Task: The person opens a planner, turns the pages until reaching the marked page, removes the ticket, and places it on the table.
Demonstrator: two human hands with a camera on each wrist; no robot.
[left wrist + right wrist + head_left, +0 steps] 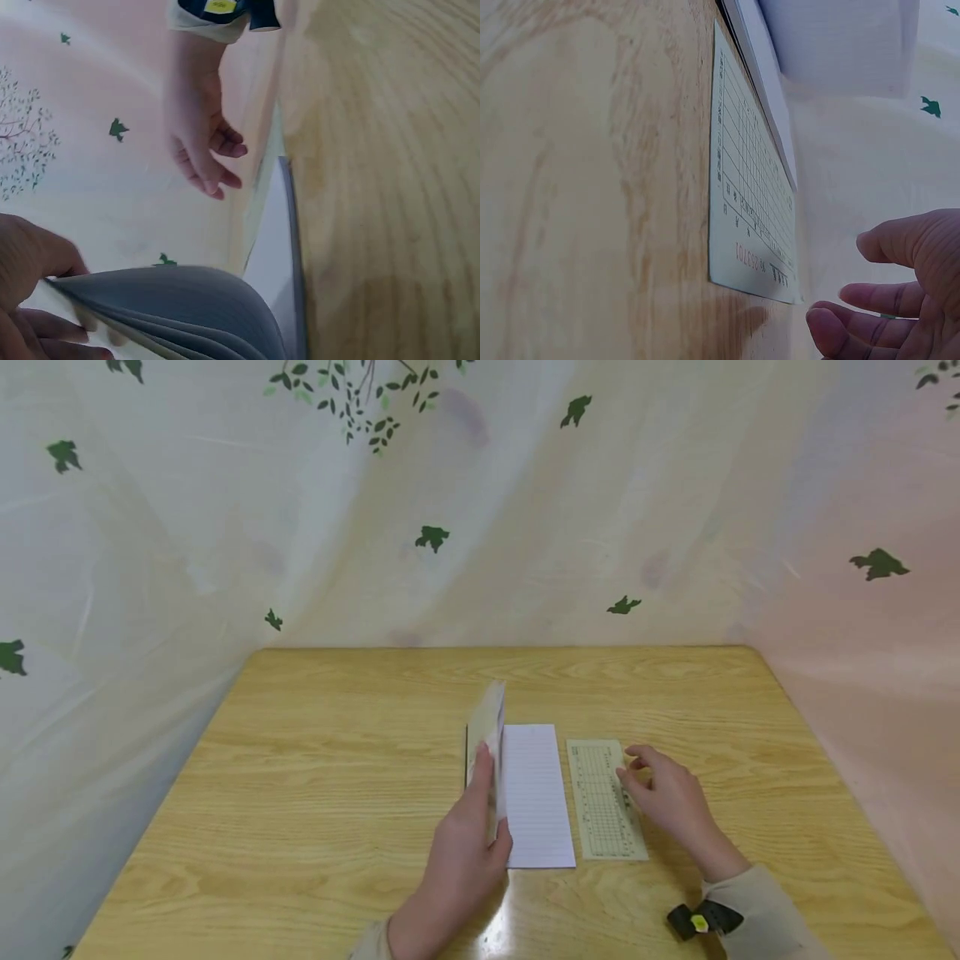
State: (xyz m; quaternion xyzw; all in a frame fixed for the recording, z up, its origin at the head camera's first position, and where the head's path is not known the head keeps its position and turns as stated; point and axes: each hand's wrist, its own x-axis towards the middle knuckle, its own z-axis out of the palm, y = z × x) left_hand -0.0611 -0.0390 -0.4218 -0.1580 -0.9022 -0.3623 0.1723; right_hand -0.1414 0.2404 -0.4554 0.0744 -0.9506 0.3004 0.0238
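A notebook with lined pages (536, 802) lies open in the middle of the table. My left hand (468, 843) grips its cover and several turned leaves, holding them upright at the left side; in the left wrist view these leaves (180, 296) curve between thumb and fingers. To the right of the notebook lies a pale green printed form (607, 802) with a grid, and red digits show on it in the right wrist view. Just over the form's right edge hovers my right hand (671, 797), fingers loosely bent and holding nothing.
The wooden table (330, 793) reaches back to a pale curtain (510, 568) printed with green birds and leaves. A dark strap device with a yellow mark (701, 921) sits on the right wrist.
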